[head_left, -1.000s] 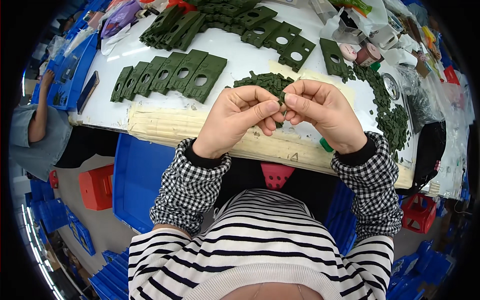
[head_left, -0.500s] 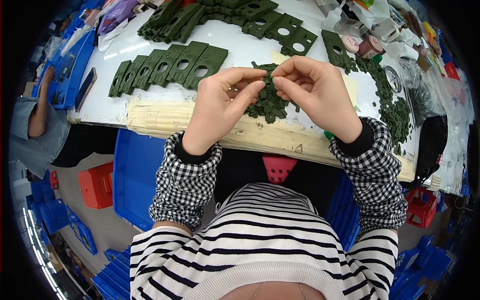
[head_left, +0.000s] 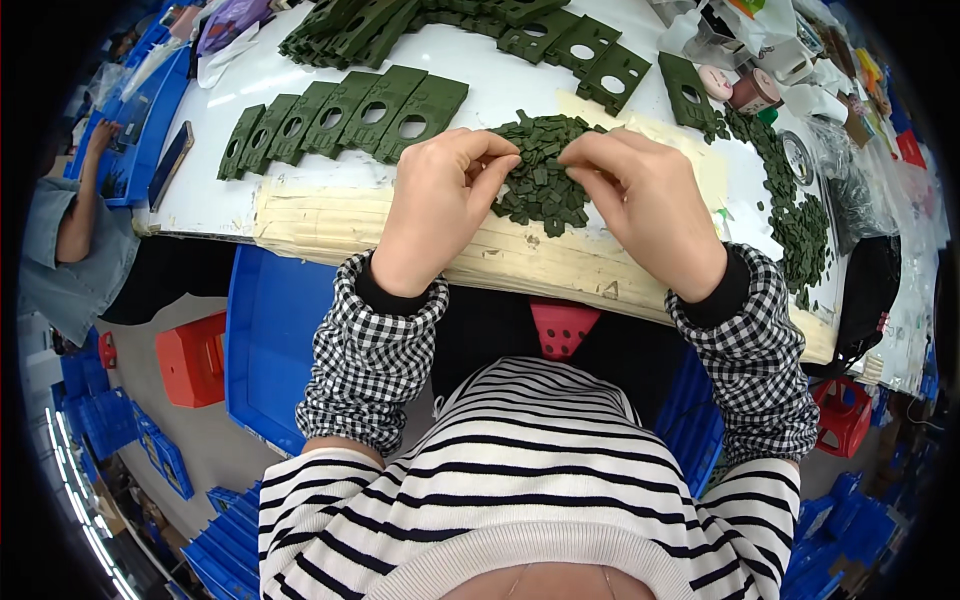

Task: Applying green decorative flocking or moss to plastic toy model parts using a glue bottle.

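Observation:
A pile of small dark green plastic pieces [head_left: 543, 185] lies in front of me at the table's near edge. My left hand [head_left: 440, 200] is at the left side of this pile, thumb and forefinger pinched; whatever lies between the tips is too small to make out. Over the pile's right side, my right hand [head_left: 655, 205] has its thumb and fingers drawn together at the pieces. What it grips, if anything, is hidden. To the left, several flat green plastic panels with round holes [head_left: 357, 125] overlap in a slanting row.
More green panels [head_left: 585, 45] lie at the back, with a stack [head_left: 345, 35] behind the row. A second heap of small green pieces [head_left: 795, 225] spreads along the right. Yellowish tape [head_left: 330, 215] covers the front edge. A phone-like slab [head_left: 171, 165] leans at the left; a co-worker's arm [head_left: 85, 195] shows beyond.
My hands were together above the pile and have moved apart. The right has come to the pile's right side, and more of the pile shows. The view has shifted slightly.

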Demonstrator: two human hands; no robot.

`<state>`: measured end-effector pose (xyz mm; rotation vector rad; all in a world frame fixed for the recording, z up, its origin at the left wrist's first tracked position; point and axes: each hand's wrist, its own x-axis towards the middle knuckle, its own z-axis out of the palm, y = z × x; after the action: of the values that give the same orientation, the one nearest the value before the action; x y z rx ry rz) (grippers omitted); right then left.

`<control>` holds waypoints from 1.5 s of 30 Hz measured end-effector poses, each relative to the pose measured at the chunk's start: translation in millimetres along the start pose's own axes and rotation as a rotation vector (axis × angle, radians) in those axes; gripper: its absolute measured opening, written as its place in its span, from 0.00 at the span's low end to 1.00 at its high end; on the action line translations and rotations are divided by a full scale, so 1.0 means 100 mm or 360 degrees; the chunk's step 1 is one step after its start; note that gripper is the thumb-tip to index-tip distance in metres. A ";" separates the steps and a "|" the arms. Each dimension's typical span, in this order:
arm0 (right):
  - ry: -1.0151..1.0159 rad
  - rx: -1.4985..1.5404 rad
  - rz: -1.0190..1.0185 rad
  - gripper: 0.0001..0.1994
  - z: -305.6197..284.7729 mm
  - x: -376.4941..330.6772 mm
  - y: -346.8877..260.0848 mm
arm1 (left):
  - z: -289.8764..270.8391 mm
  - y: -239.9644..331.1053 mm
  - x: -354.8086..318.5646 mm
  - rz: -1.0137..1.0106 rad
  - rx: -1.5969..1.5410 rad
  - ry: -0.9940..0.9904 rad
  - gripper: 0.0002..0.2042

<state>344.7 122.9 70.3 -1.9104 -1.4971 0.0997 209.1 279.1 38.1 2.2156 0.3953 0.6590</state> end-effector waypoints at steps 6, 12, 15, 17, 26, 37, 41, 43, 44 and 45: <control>-0.0329 -0.0042 -0.0022 0.04 0.11 -0.08 0.01 | 0.03 0.04 -0.02 0.0096 0.0004 0.0016 0.06; -0.0338 -0.0031 -0.0089 0.07 0.15 -0.07 0.09 | -0.01 0.10 -0.17 0.0067 -0.0062 -0.0162 0.07; -0.0325 -0.0041 -0.0112 0.08 0.14 -0.07 0.10 | 0.04 0.10 -0.19 0.0079 -0.0099 -0.0172 0.07; -0.0277 0.0001 -0.0154 0.08 0.11 -0.06 0.09 | 0.07 0.08 -0.18 0.0104 -0.0103 -0.0168 0.08; -0.0357 -0.0192 -0.0133 0.09 0.16 -0.07 0.05 | 0.05 0.13 -0.19 0.0009 -0.0055 -0.0217 0.09; -0.0327 -0.0242 -0.0191 0.09 0.21 -0.08 0.08 | 0.16 0.00 -0.19 0.0177 0.0075 -0.0045 0.12; -0.0313 -0.0109 -0.0147 0.08 0.17 -0.05 0.09 | 0.15 0.02 -0.16 0.0148 -0.0002 -0.0066 0.11; -0.0239 0.0081 -0.0082 0.08 0.13 -0.03 0.09 | 0.12 0.04 -0.16 0.0100 -0.0019 -0.0120 0.10; -0.0202 0.0172 -0.0055 0.07 0.09 -0.01 0.08 | 0.11 0.05 -0.14 0.0090 -0.0148 -0.0115 0.10; -0.0112 0.0311 -0.0079 0.06 0.07 0.02 0.09 | 0.11 0.05 -0.12 0.0082 -0.0277 -0.0110 0.09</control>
<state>349.6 126.8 60.8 -1.7291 -1.5209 0.2833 205.6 263.4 32.2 2.0822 0.2376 0.6181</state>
